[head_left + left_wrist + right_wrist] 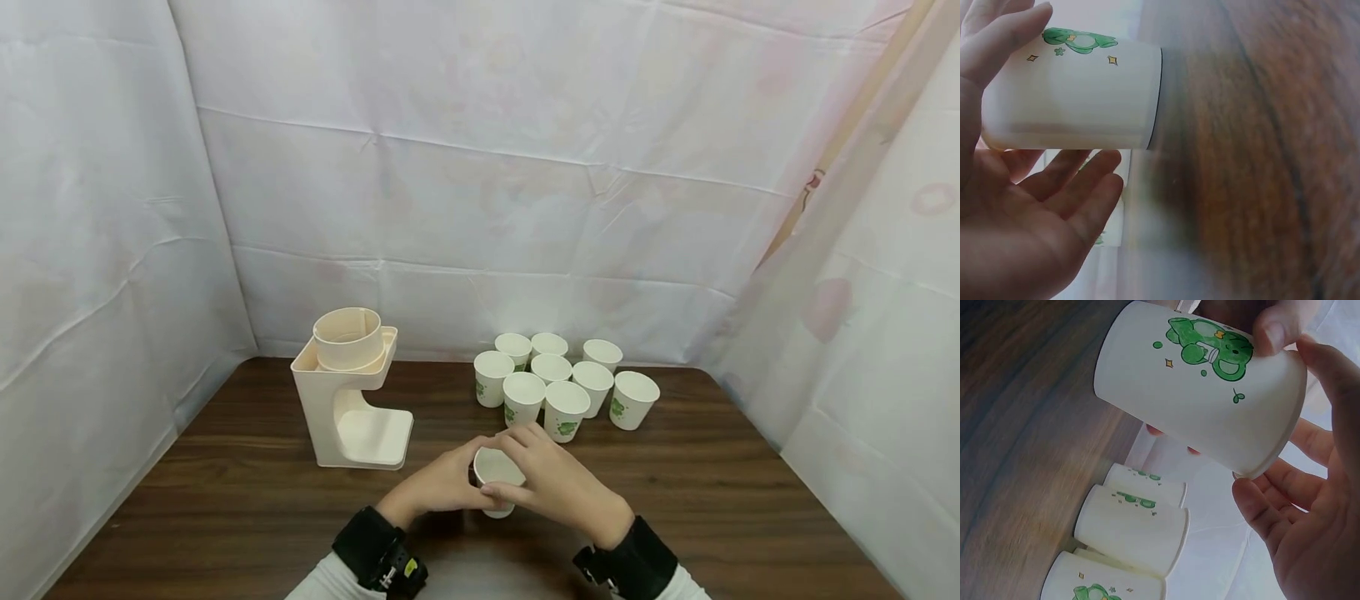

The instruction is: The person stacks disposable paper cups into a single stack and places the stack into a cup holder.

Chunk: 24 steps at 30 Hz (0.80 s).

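Observation:
A white paper cup (498, 467) with a green bear print (1213, 350) is between my two hands, its mouth facing up and its base close over the wooden table. My left hand (447, 479) holds it from the left side, thumb (1019, 34) along the printed wall and fingers round the far side. From the right, my right hand (558, 483) grips the cup near its rim, with the thumb on the near side and fingertips (1249, 494) at the far edge. Part of the cup is hidden behind both hands in the head view.
Several more paper cups (567, 400) stand upright in a cluster beyond my hands. On the left is a cream plastic stand (322, 417) with a round tube (347, 350) on top and a low shelf. The dark wooden table (720, 500) meets white curtains at the back and sides.

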Motion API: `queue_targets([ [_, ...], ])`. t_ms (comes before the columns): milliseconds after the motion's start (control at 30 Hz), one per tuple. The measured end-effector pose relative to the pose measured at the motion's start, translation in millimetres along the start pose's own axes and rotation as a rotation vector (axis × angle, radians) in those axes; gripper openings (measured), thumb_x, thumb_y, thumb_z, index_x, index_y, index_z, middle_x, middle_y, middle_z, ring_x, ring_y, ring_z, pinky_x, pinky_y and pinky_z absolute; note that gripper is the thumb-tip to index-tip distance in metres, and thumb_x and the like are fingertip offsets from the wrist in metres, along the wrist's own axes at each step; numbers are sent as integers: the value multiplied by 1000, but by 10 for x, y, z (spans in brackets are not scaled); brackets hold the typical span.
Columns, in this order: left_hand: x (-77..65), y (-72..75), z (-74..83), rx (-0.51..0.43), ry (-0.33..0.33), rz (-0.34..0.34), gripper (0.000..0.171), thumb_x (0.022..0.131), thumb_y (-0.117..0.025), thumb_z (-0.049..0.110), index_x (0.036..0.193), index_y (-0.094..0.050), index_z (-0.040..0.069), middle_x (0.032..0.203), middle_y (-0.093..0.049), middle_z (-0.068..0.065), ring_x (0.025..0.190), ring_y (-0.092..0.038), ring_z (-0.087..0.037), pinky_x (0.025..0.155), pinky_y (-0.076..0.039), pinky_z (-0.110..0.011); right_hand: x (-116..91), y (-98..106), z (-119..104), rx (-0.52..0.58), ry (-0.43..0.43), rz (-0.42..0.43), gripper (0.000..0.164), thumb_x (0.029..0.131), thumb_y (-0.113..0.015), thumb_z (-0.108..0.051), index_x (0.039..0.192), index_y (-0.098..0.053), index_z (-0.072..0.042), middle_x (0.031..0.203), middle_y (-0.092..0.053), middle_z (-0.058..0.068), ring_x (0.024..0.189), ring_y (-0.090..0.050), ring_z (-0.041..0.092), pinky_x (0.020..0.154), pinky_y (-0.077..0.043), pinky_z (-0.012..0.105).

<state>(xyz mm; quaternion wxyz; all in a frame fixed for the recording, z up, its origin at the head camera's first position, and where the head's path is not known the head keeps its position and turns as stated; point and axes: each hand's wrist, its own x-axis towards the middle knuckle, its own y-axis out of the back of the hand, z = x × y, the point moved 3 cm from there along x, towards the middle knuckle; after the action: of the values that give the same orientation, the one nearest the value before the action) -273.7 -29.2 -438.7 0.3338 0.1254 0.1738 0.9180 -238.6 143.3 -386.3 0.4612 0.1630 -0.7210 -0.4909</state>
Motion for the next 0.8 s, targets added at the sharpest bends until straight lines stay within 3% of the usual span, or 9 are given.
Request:
queue_targets([
  [267,20,-15,-47,-145,-29,-66,69,80,-84,15,140,-49,17,124,-60,-16,107,-60,-26,85,-52,-33,35,-33,-28,30,-28,-47,48,95,-67,-47,126,-64,-11,118,-60,-1,114,-52,16,93,-48,34],
  [533,3,4,-46,-142,-12,-65,65,81,-83,16,138,-51,19,121,-62,-8,104,-61,-22,84,-53,-33,72,-34,-40,15,-50,-69,42,99,-61,-48,122,-65,-12,114,-63,-1,112,-52,17,92,-47,34],
  [800,2,10,-43,-127,1,-54,75,79,-85,17,144,-47,17,119,-62,1,104,-62,-17,86,-52,-32,107,-12,7,61,-94,-95,35,103,-57,-42,122,-66,-15,116,-63,-2,107,-52,13,87,-47,34],
])
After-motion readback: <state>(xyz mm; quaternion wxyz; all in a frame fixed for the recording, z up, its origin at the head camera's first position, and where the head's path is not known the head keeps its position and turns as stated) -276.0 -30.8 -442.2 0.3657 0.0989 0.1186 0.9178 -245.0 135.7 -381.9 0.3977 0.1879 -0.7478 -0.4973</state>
